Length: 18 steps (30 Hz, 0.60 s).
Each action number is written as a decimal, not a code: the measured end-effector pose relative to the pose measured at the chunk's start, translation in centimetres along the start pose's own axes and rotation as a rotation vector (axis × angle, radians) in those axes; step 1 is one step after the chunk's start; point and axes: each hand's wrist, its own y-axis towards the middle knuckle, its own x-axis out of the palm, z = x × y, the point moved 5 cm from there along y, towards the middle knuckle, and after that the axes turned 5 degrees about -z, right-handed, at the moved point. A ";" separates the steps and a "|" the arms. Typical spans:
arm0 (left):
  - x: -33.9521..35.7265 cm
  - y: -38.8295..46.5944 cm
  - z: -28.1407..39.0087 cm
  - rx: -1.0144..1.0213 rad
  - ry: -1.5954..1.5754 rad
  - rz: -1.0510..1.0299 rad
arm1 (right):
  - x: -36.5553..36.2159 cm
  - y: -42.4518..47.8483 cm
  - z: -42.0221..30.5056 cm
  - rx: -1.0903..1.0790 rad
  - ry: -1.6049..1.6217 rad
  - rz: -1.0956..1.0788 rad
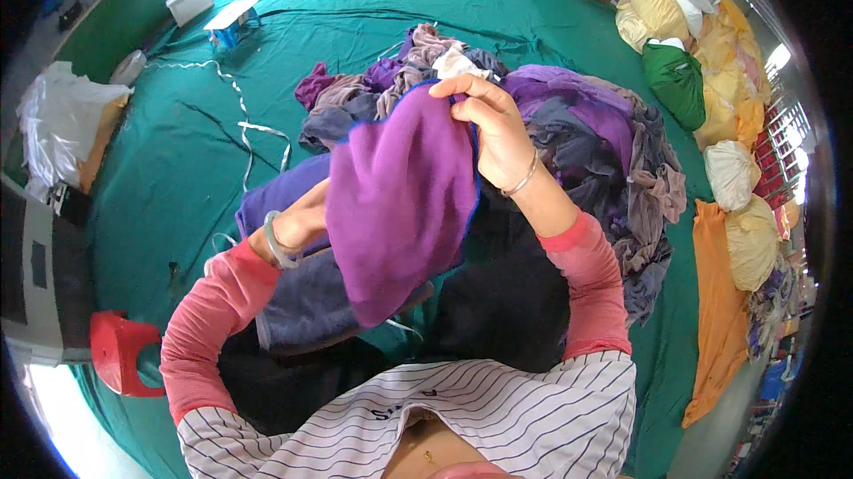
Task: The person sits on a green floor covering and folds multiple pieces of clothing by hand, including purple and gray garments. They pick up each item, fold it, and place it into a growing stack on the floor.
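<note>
A purple cloth point(400, 192) with blue stitched edging hangs spread in front of me. My right hand point(483, 126) pinches its upper right corner between thumb and fingers. The wrist of my left hand point(303, 216) goes behind the cloth's left side, so its fingers are hidden and I cannot tell their grip. Below the cloth lie a folded blue-violet cloth point(283, 189) and a folded dark grey cloth point(303, 306). Beyond my hands is a heap of crumpled purple, grey and brownish cloths point(580, 119).
Green sheeting point(166, 212) covers the floor. A red plastic stool point(123, 352) stands at left, and a small blue stool with a white top point(232, 22) farther off. White strip point(240, 96) trails across the sheeting. Stuffed yellow sacks point(723, 89) and an orange cloth point(716, 312) line the right.
</note>
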 end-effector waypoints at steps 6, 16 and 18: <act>5.5 -1.9 2.5 0.134 -0.608 0.281 | 0.6 -1.2 1.6 0.118 0.129 -0.015; 3.1 -3.8 2.8 0.279 -0.545 0.479 | -1.3 -2.8 10.0 0.360 0.174 0.217; 1.5 -4.0 3.6 0.406 -0.533 0.525 | -1.0 -4.6 13.8 0.483 0.211 0.181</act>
